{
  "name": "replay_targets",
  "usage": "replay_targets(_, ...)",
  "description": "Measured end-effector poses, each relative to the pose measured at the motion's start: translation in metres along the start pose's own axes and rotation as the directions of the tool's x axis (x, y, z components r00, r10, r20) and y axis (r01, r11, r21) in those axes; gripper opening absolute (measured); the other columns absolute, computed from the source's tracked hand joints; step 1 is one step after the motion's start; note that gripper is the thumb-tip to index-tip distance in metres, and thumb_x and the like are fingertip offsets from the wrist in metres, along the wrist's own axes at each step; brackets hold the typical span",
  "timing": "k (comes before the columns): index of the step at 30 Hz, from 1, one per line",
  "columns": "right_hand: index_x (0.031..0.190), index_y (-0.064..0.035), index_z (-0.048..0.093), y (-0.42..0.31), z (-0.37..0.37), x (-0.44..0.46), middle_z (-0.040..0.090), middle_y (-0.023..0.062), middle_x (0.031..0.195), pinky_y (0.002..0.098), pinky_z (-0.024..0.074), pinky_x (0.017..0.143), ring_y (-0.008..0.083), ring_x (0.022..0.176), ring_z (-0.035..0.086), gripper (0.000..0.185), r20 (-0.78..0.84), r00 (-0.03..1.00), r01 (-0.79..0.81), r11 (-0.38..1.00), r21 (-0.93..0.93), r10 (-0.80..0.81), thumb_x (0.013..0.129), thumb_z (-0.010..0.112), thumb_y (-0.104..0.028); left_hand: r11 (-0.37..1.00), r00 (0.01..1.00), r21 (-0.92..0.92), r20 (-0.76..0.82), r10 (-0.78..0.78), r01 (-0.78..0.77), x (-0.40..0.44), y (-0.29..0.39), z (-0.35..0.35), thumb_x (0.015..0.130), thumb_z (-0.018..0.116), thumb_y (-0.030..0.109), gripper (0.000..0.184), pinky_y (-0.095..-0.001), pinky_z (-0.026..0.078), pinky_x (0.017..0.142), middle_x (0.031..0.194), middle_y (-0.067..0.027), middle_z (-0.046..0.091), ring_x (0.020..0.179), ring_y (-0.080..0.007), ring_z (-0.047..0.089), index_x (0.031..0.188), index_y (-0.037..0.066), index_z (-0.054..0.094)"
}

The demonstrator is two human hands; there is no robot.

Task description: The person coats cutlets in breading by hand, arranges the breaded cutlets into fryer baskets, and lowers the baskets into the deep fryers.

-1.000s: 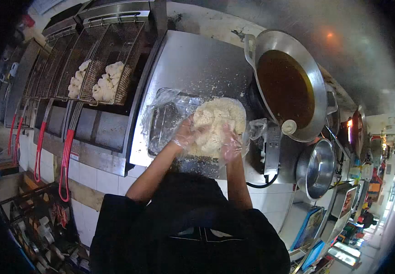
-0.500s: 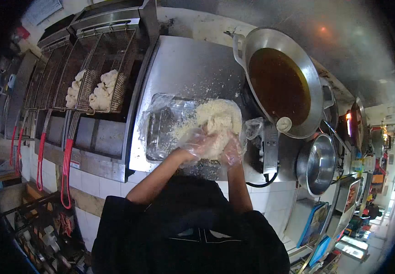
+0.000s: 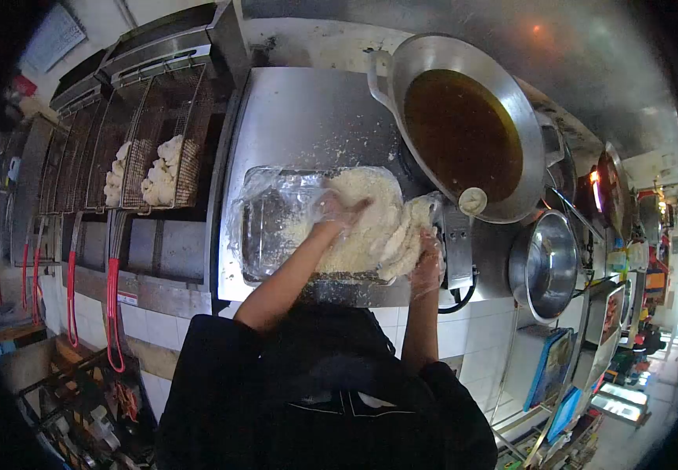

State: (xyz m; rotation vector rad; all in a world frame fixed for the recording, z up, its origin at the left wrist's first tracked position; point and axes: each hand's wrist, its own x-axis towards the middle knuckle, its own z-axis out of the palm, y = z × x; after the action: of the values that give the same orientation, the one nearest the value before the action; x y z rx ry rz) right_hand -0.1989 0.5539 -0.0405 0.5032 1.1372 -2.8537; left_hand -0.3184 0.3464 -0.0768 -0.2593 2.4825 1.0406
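My left hand (image 3: pixel 340 213), in a clear plastic glove, reaches over a metal tray (image 3: pixel 254 249) lined with plastic film. Its fingers are stretched out above the pale crumb coating (image 3: pixel 366 188) heaped at the tray's right, with nothing visible in them. At the tray's right edge my right hand (image 3: pixel 428 260), also gloved in plastic, grips a pale crumb-coated piece of food (image 3: pixel 401 241) from its right side. The kind of food under the coating cannot be made out. Loose crumbs lie scattered on the steel counter behind the tray.
A large wok of brown oil (image 3: pixel 464 137) stands behind on the right, a small ladle (image 3: pixel 473 201) at its rim. A steel bowl (image 3: pixel 546 262) sits farther right. At left are fryer baskets (image 3: pixel 190 168) with coated pieces and red handles (image 3: pixel 113 301). A control box (image 3: pixel 457 247) adjoins the tray.
My hands were together over the crumb heap and have moved apart. The right hand has shifted right with the coated piece; the left has moved slightly back, its fingers over the crumbs.
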Motion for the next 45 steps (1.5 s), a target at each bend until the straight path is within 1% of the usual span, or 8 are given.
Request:
replay_targets(18, 0.140, -0.0060, 0.043, 0.010, -0.001, 0.009, 0.054, 0.0089, 0.135, 0.0398, 0.0496, 0.099, 0.0228, 0.118, 0.057, 0.051, 0.027, 0.980, -0.197, 0.980, -0.039, 0.198, 0.095, 0.060, -0.023, 0.700, 0.983, -0.692, 0.157, -0.091, 0.175, -0.006, 0.017, -0.036, 0.060, 0.092, 0.039, 0.095, -0.0409, 0.054, 0.088, 0.119, -0.0148, 0.064, 0.106, -0.0279, 0.062, 0.134, 0.000, 0.047)
replay_targets(26, 0.143, -0.0078, 0.040, 0.013, 0.040, -0.017, 0.049, 0.0114, 0.142, 0.0443, 0.0439, 0.106, 0.0280, 0.130, 0.048, 0.064, 0.311, 0.875, 0.481, 0.744, -0.465, -0.371, 0.096, 0.053, -0.049, 0.827, 0.989, -0.560, -0.144, -0.032, -0.055, 0.012, -0.010, 0.008, 0.067, 0.089, 0.026, 0.065, -0.0368, 0.054, 0.086, 0.117, -0.0128, 0.065, 0.103, -0.0236, 0.063, 0.120, 0.000, 0.060)
replay_targets(28, 0.143, -0.0079, 0.039, 0.015, 0.042, -0.015, 0.047, 0.0125, 0.143, 0.0449, 0.0430, 0.107, 0.0295, 0.130, 0.047, 0.065, 0.224, 0.915, 0.401, 0.828, -0.392, -0.337, 0.095, 0.054, -0.049, 0.342, 0.999, -0.939, 0.027, 0.018, 0.019, 0.003, -0.015, -0.006, 0.068, 0.088, 0.023, 0.062, -0.0355, 0.054, 0.085, 0.116, -0.0120, 0.066, 0.103, -0.0232, 0.063, 0.118, 0.000, 0.060)
replay_targets(35, 0.145, -0.0058, 0.036, 0.056, -0.067, 0.008, 0.048, 0.0140, 0.142, 0.0457, 0.0433, 0.106, 0.0304, 0.128, 0.049, 0.059, 0.072, 0.995, 0.086, 0.935, -0.345, -0.065, 0.097, 0.056, -0.034, 0.596, 0.975, -0.801, 0.083, 0.206, -0.058, -0.035, -0.074, -0.090, 0.075, 0.081, 0.018, 0.052, -0.0319, 0.053, 0.088, 0.117, -0.0107, 0.065, 0.104, -0.0206, 0.063, 0.118, 0.000, 0.058)
replay_targets(37, 0.144, -0.0047, 0.038, 0.046, -0.057, 0.007, 0.049, 0.0140, 0.141, 0.0451, 0.0437, 0.106, 0.0305, 0.128, 0.049, 0.057, 0.273, 0.929, 0.364, 0.739, -0.567, -0.248, 0.096, 0.058, -0.029, 0.165, 0.959, -0.978, 0.162, 0.232, 0.125, -0.003, -0.136, -0.070, 0.077, 0.080, 0.019, 0.046, -0.0313, 0.052, 0.088, 0.113, -0.0110, 0.067, 0.103, -0.0203, 0.064, 0.113, -0.001, 0.061)
replay_targets(39, 0.142, -0.0038, 0.041, 0.022, -0.027, 0.002, 0.049, 0.0150, 0.140, 0.0445, 0.0443, 0.105, 0.0305, 0.127, 0.050, 0.054, 0.838, 0.486, 0.772, -0.327, -0.545, -0.250, 0.095, 0.058, -0.027, 0.291, 0.951, -0.955, 0.030, 0.307, -0.063, 0.000, -0.158, -0.074, 0.078, 0.079, 0.020, 0.044, -0.0319, 0.052, 0.088, 0.112, -0.0108, 0.068, 0.103, -0.0217, 0.064, 0.112, -0.001, 0.062)
replay_targets(41, 0.139, -0.0025, 0.045, 0.035, -0.028, 0.001, 0.050, 0.0161, 0.139, 0.0444, 0.0445, 0.105, 0.0304, 0.126, 0.050, 0.053, 0.428, 0.878, 0.432, 0.741, -0.513, -0.216, 0.094, 0.060, -0.026, 0.678, 0.976, -0.704, -0.115, 0.183, -0.210, -0.037, -0.115, -0.111, 0.080, 0.078, 0.019, 0.043, -0.0321, 0.052, 0.089, 0.111, -0.0106, 0.068, 0.104, -0.0221, 0.064, 0.113, -0.001, 0.062)
replay_targets(45, 0.136, -0.0033, 0.047, 0.034, 0.023, -0.008, 0.055, 0.0135, 0.130, 0.0413, 0.0491, 0.098, 0.0270, 0.116, 0.057, 0.049, 0.109, 0.990, -0.070, 0.979, -0.192, 0.092, 0.094, 0.061, -0.025, 0.944, 0.968, -0.328, -0.244, -0.064, -0.021, -0.059, -0.071, -0.112, 0.082, 0.076, 0.018, 0.041, -0.0313, 0.051, 0.092, 0.111, -0.0104, 0.069, 0.106, -0.0205, 0.063, 0.116, -0.001, 0.062)
